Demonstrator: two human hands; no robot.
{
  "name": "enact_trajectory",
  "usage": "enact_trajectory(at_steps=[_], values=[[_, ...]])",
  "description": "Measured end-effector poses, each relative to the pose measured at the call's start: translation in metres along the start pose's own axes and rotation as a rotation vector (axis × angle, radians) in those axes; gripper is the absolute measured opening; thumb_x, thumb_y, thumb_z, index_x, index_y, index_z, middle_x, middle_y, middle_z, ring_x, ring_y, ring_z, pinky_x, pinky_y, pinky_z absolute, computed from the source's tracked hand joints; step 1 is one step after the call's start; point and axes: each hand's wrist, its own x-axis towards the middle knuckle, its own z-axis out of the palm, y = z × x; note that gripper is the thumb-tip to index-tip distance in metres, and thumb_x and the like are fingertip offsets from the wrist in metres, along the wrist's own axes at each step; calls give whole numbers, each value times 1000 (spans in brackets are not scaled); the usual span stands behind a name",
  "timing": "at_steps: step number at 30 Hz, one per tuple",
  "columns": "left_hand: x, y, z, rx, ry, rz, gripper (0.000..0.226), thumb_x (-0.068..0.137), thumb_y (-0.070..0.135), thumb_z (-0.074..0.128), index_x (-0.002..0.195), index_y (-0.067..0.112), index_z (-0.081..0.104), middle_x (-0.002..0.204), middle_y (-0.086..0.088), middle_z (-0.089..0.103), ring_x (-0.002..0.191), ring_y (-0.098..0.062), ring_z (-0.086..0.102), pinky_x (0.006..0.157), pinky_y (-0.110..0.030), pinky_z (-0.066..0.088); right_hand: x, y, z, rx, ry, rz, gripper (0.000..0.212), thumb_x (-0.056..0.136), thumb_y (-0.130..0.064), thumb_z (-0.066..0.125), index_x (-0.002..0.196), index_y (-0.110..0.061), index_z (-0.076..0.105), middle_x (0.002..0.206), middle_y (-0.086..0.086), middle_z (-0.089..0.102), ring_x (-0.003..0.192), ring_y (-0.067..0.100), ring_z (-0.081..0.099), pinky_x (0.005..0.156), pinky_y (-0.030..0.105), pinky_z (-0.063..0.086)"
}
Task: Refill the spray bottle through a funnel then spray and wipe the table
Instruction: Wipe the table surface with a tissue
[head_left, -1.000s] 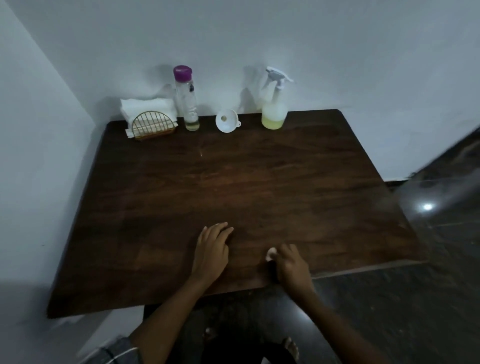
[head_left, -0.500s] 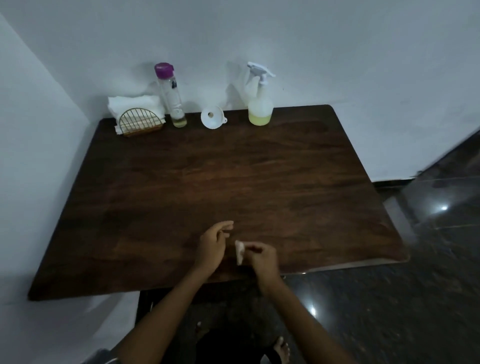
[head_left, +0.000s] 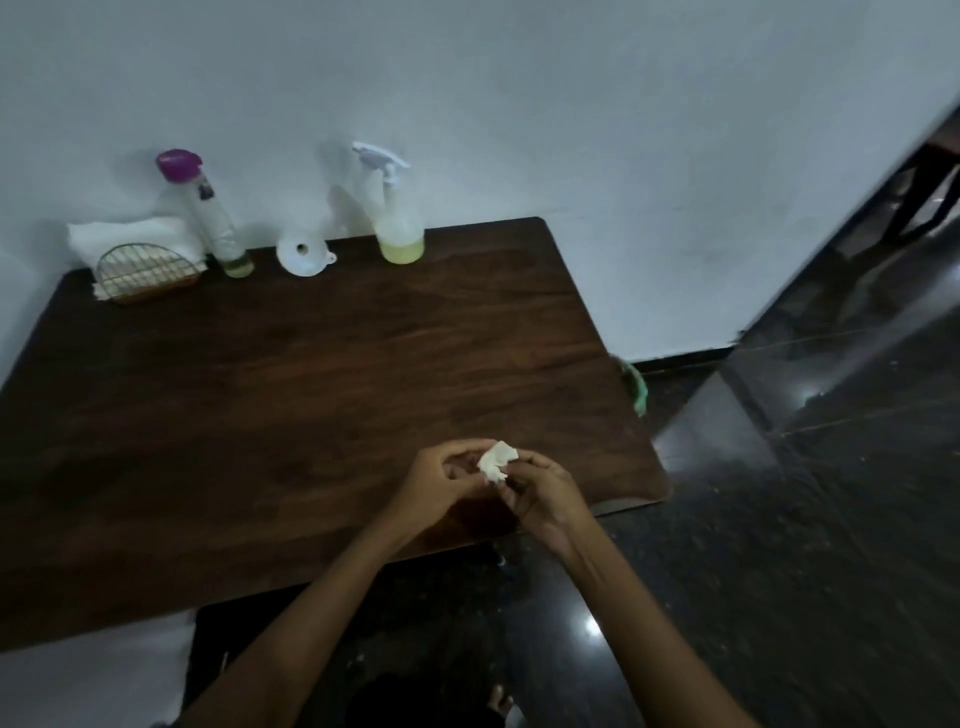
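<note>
A: Now, nearest first: what have the hands got?

B: Both are raised over the near edge of the surface (head_left: 311, 395). The left hand (head_left: 436, 486) and right hand (head_left: 548, 493) meet round a small white wad (head_left: 497, 460). Their fingers (head_left: 457, 448) are curled and pinch it from either side.

A: Does the wad touch the wood?

B: Cannot tell from this angle.

A: And the far edge?

B: The spray bottle (head_left: 397, 228) stands upright by the wall (head_left: 571, 104), trigger head on, with a little pale yellow liquid at the bottom. Just left of it the white funnel (head_left: 304, 254) lies tipped, mouth toward us. Left again stands a clear bottle (head_left: 218, 228) with a purple cap, then a wire holder (head_left: 145, 273) with white napkins (head_left: 130, 234) behind it.
</note>
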Motion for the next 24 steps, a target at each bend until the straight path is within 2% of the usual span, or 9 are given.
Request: enact_trajectory(at_steps=[5, 9, 12, 14, 15, 18, 20, 22, 24], values=[[38, 18, 55, 23, 59, 41, 23, 73, -1, 72, 93, 8, 65, 84, 2, 66, 59, 2, 56, 57, -14, 45, 7, -46, -37, -108, 59, -121, 18, 84, 12, 52, 82, -1, 65, 66, 10, 70, 61, 18, 66, 50, 22, 54], [95, 30, 92, 62, 79, 42, 16, 73, 5, 75, 72, 16, 62, 71, -4, 65, 66, -15, 60, 62, -28, 49, 25, -95, -62, -198, 82, -222, 24, 84, 11, 47, 86, -1, 68, 67, 7, 71, 62, 15, 67, 52, 21, 53], [146, 42, 118, 105, 51, 60, 25, 74, 6, 75, 64, 22, 58, 65, -1, 62, 66, -18, 58, 64, -36, 48, 48, -131, -80, -298, 117, -343, 19, 83, 6, 58, 99, 1, 68, 87, 14, 71, 76, 19, 69, 66, 24, 57], [178, 51, 134, 139, 39, 80, 25, 73, 11, 76, 62, 24, 58, 64, 2, 62, 62, -14, 57, 63, -31, 48, 66, -154, -92, -403, 171, -423, 21, 81, 2, 65, 102, 3, 68, 97, 19, 69, 87, 26, 66, 76, 31, 57], [193, 54, 141, 158, 27, 89, 24, 72, 13, 77, 62, 24, 58, 64, 3, 62, 61, -11, 56, 62, -29, 47, 75, -166, -99, -448, 204, -450, 21, 80, 3, 66, 101, 6, 67, 95, 19, 69, 84, 25, 66, 72, 28, 57], [230, 66, 164, 177, -35, 50, 18, 73, 10, 76, 68, 15, 61, 64, 2, 61, 58, -6, 57, 58, -22, 49, 101, -201, -112, -591, 282, -490, 15, 78, 8, 66, 93, 10, 68, 67, 3, 69, 58, 3, 63, 52, 13, 50], [253, 72, 177, 166, -56, -5, 12, 74, 4, 75, 77, 7, 64, 66, 0, 62, 51, 2, 56, 51, -11, 44, 119, -222, -120, -671, 315, -506, 11, 75, 11, 67, 84, 5, 70, 52, -11, 64, 50, 0, 60, 53, 17, 51], [273, 80, 189, 178, -48, -35, 11, 75, 5, 74, 85, 3, 69, 73, -6, 66, 51, 6, 56, 51, -8, 43, 132, -241, -123, -756, 360, -535, 13, 74, 9, 67, 77, -4, 70, 57, -7, 64, 56, 11, 61, 61, 27, 53], [294, 89, 198, 201, 16, -31, 14, 75, 10, 74, 87, 4, 72, 83, -9, 71, 65, -2, 63, 62, -16, 49, 145, -259, -123, -848, 398, -607, 11, 76, 5, 66, 79, -6, 69, 69, 1, 65, 65, 16, 60, 65, 28, 51]])
